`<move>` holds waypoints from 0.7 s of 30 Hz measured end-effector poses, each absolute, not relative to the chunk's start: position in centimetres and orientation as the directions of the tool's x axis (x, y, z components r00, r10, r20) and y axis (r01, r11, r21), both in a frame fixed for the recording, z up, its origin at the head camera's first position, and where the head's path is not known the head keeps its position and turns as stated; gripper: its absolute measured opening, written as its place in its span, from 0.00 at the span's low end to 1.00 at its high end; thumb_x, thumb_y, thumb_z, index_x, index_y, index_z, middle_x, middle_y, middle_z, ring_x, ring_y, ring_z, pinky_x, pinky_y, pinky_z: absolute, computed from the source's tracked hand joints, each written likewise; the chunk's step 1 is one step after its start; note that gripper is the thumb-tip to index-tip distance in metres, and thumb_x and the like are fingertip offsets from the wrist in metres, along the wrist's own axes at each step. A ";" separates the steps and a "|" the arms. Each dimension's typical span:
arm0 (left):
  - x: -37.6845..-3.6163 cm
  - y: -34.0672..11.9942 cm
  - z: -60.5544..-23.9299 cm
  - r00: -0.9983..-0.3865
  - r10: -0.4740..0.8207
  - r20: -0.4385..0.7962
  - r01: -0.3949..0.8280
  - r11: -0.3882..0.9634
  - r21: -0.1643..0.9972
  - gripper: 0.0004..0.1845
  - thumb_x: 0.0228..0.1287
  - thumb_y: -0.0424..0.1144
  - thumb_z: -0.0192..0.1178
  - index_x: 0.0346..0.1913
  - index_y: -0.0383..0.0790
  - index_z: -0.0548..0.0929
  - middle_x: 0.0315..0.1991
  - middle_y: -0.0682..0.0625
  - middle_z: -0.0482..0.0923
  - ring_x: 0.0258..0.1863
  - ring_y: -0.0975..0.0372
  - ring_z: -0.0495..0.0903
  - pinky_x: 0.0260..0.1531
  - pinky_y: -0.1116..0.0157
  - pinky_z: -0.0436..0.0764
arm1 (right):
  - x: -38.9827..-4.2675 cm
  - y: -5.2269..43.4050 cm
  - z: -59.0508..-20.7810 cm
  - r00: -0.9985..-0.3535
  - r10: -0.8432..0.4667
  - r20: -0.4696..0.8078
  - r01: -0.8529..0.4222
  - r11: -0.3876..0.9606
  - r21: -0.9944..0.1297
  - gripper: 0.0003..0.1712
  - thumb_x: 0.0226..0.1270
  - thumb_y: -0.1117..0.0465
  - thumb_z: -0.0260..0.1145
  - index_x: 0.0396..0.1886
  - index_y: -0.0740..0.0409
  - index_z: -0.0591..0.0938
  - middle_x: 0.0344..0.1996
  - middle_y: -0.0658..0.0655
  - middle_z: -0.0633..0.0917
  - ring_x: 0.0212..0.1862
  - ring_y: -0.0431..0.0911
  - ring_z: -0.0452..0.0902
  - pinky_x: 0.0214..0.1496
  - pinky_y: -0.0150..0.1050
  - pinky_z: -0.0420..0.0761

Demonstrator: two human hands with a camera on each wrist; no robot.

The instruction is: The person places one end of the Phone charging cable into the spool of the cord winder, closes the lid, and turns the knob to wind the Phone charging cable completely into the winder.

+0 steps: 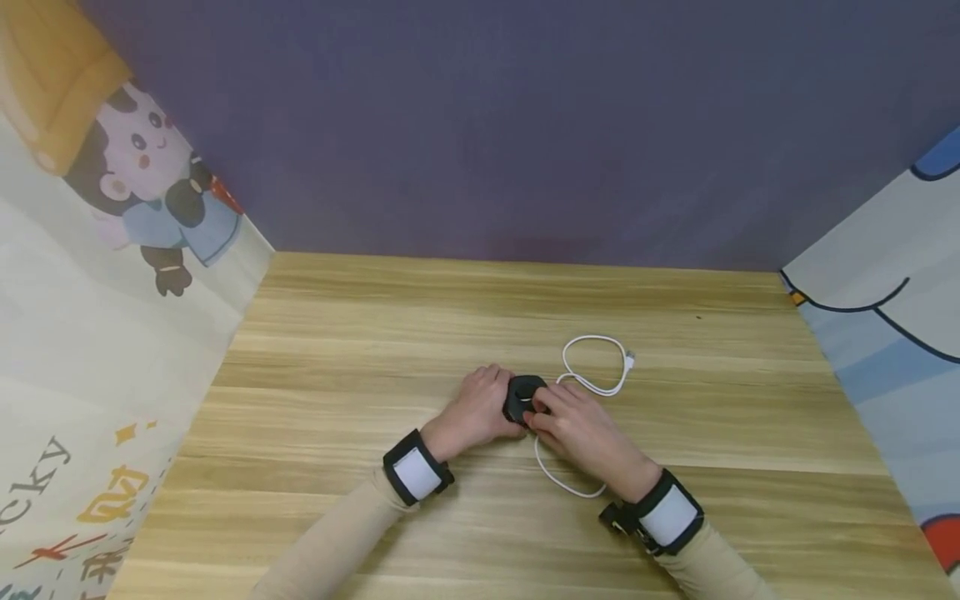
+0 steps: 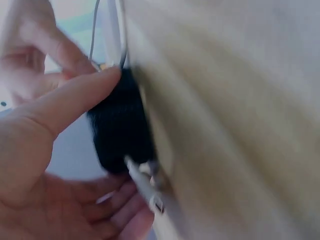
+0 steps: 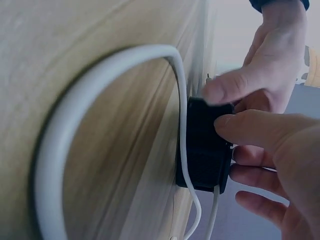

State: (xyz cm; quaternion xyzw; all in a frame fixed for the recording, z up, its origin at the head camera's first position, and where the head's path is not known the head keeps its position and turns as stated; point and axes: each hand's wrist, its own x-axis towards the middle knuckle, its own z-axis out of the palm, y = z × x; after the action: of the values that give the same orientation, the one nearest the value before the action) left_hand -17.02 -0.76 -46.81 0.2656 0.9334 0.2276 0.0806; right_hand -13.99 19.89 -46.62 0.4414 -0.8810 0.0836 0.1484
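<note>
Black block (image 1: 514, 403): mid-surface (image 1: 337, 333), gripped by left hand (image 1: 480, 408), pinched at right by right hand (image 1: 587, 427). Cable (image 1: 596, 337): looped far right. Step, apparently: fitting cable to block; next move calls for steady hold.

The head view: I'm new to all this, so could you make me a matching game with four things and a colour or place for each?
Things
1. cable
2. block
3. table
4. back wall

Colours and places
A. wood-grained, beneath the hands
B. purplish, beyond the wooden surface
C. white, partly looped
D. black, between the left hand and the right hand

Pairs: 1-C, 2-D, 3-A, 4-B
</note>
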 end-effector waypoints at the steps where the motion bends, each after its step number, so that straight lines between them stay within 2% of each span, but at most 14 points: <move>1: -17.2 -0.9 -46.8 -0.838 0.544 -0.039 0.465 0.751 0.469 0.39 0.49 0.52 0.81 0.58 0.30 0.81 0.50 0.42 0.83 0.50 0.53 0.80 0.55 0.57 0.79 | -14.0 19.9 -46.7 -0.568 -0.750 0.340 -0.802 0.598 -0.021 0.07 0.59 0.57 0.80 0.35 0.54 0.91 0.38 0.50 0.79 0.44 0.48 0.77 0.52 0.45 0.80; 3: -17.6 -1.4 -46.7 -0.826 0.562 -0.054 0.475 0.744 0.470 0.36 0.51 0.50 0.81 0.58 0.32 0.83 0.50 0.42 0.85 0.50 0.53 0.82 0.55 0.57 0.81 | -14.0 19.9 -46.8 -0.568 -0.746 0.348 -0.802 0.597 -0.030 0.06 0.60 0.57 0.79 0.34 0.54 0.91 0.38 0.50 0.79 0.44 0.48 0.77 0.53 0.45 0.80; 8: -18.4 -2.5 -46.7 -0.812 0.584 -0.015 0.493 0.699 0.519 0.18 0.60 0.42 0.76 0.50 0.38 0.90 0.44 0.47 0.89 0.44 0.57 0.86 0.48 0.59 0.84 | -14.2 20.0 -47.1 -0.574 -0.734 0.363 -0.799 0.598 -0.053 0.05 0.60 0.58 0.80 0.32 0.53 0.91 0.37 0.49 0.79 0.42 0.46 0.78 0.48 0.43 0.81; 11: -18.5 -3.1 -46.6 -0.805 0.593 0.010 0.497 0.666 0.557 0.11 0.63 0.38 0.73 0.47 0.41 0.91 0.42 0.49 0.90 0.43 0.59 0.87 0.47 0.60 0.85 | -14.2 20.0 -47.2 -0.579 -0.729 0.364 -0.796 0.602 -0.061 0.05 0.61 0.58 0.79 0.32 0.53 0.91 0.37 0.48 0.79 0.41 0.46 0.77 0.46 0.43 0.81; 14: -18.6 -3.4 -46.7 -0.802 0.597 0.016 0.499 0.656 0.567 0.08 0.64 0.36 0.72 0.45 0.43 0.92 0.42 0.49 0.91 0.44 0.60 0.88 0.47 0.61 0.85 | -14.2 20.0 -47.1 -0.582 -0.729 0.360 -0.795 0.603 -0.066 0.04 0.62 0.58 0.78 0.32 0.53 0.91 0.37 0.48 0.79 0.41 0.46 0.77 0.45 0.42 0.81; 21: -18.7 -3.5 -46.5 -0.777 0.630 0.002 0.541 0.666 0.514 0.03 0.65 0.37 0.72 0.39 0.44 0.93 0.33 0.53 0.90 0.29 0.67 0.81 0.32 0.66 0.80 | -14.3 20.0 -47.1 -0.583 -0.725 0.366 -0.797 0.599 -0.083 0.05 0.61 0.59 0.79 0.31 0.53 0.91 0.37 0.48 0.79 0.41 0.45 0.77 0.43 0.41 0.80</move>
State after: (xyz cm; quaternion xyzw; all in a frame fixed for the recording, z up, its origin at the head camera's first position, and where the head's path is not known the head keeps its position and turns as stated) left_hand -18.71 -3.53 -46.51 0.3224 0.9083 0.2516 0.0882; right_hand -14.26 19.97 -47.13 0.4315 -0.8816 0.1198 0.1489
